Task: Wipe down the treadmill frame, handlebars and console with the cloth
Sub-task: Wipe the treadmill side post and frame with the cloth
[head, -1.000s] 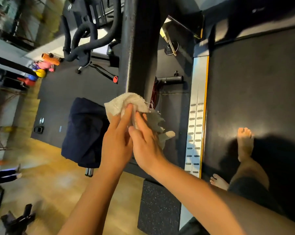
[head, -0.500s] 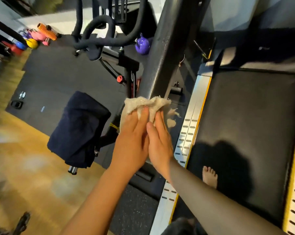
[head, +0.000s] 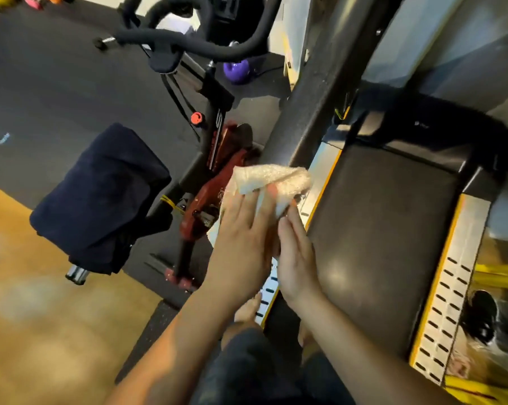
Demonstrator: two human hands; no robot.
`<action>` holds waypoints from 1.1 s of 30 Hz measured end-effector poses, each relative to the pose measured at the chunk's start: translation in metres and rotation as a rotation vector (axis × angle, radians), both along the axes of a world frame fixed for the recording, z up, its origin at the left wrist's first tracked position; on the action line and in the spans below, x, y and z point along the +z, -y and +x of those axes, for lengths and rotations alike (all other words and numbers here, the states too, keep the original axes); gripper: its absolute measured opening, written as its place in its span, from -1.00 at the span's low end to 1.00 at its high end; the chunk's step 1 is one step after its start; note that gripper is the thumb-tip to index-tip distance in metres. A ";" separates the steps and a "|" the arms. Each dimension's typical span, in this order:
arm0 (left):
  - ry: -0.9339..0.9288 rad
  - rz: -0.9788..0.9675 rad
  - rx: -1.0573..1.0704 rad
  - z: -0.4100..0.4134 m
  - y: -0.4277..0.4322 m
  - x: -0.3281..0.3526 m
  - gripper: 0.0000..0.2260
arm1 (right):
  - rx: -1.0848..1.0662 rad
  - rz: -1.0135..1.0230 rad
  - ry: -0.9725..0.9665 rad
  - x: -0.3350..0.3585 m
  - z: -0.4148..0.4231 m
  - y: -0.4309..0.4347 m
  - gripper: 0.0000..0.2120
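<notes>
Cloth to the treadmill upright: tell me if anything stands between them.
Nothing visible stands between them. The cloth lies at the foot of the dark treadmill upright, its top edge at the post, with the left hand and right hand on its near side. The exercise bike stands off to the side.

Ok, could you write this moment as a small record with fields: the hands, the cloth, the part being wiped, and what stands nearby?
hands: left hand and right hand, fingers straight, both pressing the cloth
cloth: pale cloth, bunched under the fingertips
part wiped: lower end of the dark treadmill post, where it meets the side rail
nearby: exercise bike to the left, dark towel draped over its seat, purple kettlebell on the floor behind
</notes>
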State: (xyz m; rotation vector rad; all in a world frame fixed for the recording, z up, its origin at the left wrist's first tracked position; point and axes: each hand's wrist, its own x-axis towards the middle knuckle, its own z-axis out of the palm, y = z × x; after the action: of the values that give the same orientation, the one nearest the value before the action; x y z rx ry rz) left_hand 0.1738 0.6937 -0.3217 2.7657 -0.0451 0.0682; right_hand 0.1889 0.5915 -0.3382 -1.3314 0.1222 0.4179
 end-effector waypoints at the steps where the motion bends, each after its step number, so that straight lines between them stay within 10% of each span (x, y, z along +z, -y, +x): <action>1: -0.006 -0.006 -0.011 -0.008 -0.003 -0.003 -0.34 | -0.023 -0.036 0.032 0.002 -0.004 -0.002 -0.67; 11: 0.001 -0.146 -0.162 0.032 -0.030 -0.002 -0.43 | -0.234 -0.384 0.048 0.034 0.020 -0.039 -0.61; 22: -0.283 -0.852 -0.031 0.012 -0.050 -0.016 -0.48 | -0.131 -0.936 0.095 0.056 0.004 -0.065 -0.46; 33: -0.441 -1.135 0.102 0.023 -0.052 -0.038 -0.50 | 0.178 -1.323 0.379 0.051 -0.009 -0.069 -0.40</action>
State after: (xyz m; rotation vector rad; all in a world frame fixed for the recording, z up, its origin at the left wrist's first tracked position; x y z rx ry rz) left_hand 0.1969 0.7453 -0.3595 1.5971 0.1915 -0.3728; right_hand 0.1800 0.6610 -0.2876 -2.7144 -0.0652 0.1928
